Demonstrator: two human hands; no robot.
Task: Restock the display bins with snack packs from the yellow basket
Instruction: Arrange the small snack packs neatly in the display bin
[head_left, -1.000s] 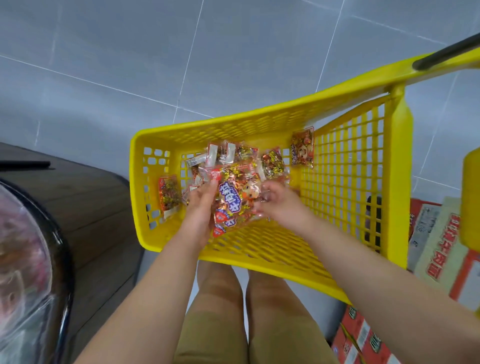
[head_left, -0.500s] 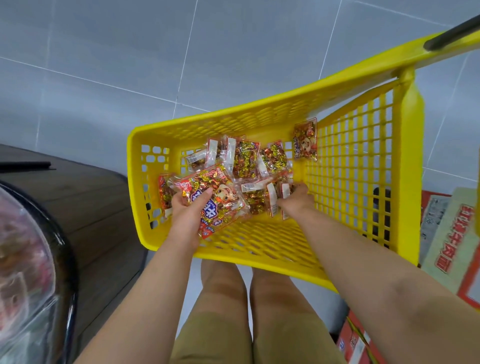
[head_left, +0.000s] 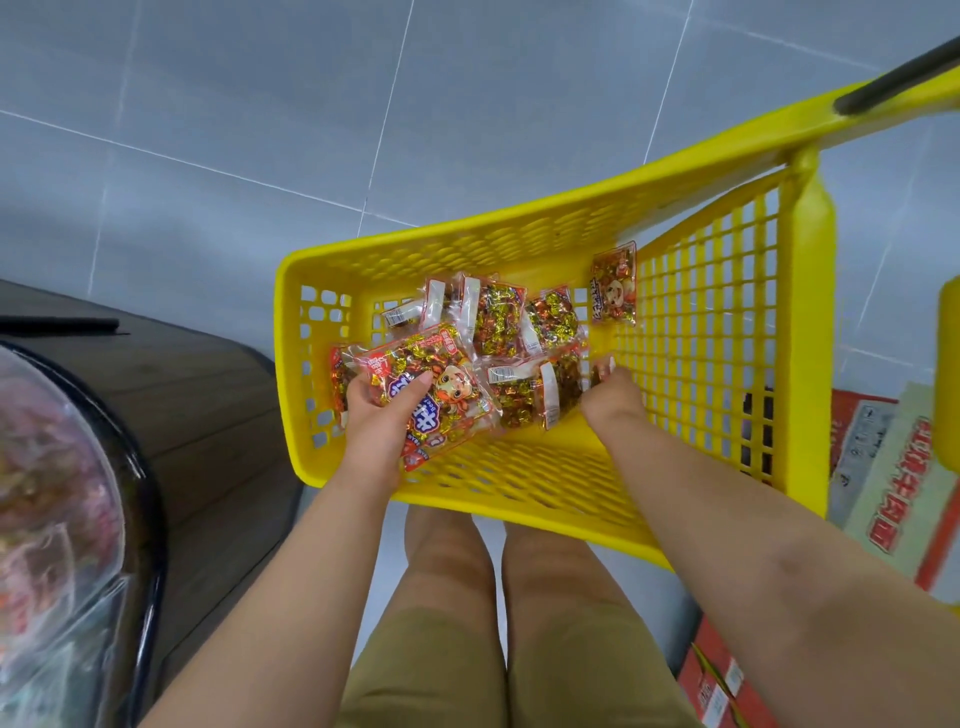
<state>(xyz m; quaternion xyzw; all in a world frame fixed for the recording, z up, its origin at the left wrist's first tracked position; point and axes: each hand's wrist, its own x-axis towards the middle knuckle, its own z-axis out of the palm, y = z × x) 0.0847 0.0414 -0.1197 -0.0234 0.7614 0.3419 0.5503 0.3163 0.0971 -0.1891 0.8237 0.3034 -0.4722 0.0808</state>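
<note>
A yellow basket (head_left: 717, 338) stands on the floor in front of my knees, with several red and gold snack packs (head_left: 498, 317) heaped at its far end. My left hand (head_left: 382, 415) grips one large snack pack (head_left: 441, 395) with a cartoon face, thumb on top, near the basket's left wall. Reaching into the heap, my right hand (head_left: 610, 402) has its fingers curled on another snack pack (head_left: 540, 389); the fingertips are hidden among the wrappers. One small pack (head_left: 614, 288) leans against the right mesh wall.
A round clear display bin (head_left: 57, 519) with a black rim sits at the left on a dark wooden stand (head_left: 197, 415). Red and white cartons (head_left: 893, 467) lie to the right of the basket. Grey floor tiles stretch beyond it.
Both hands held one large pack together a second ago. My left hand has carried it left and lower, while my right hand let go and reached right into the heap.
</note>
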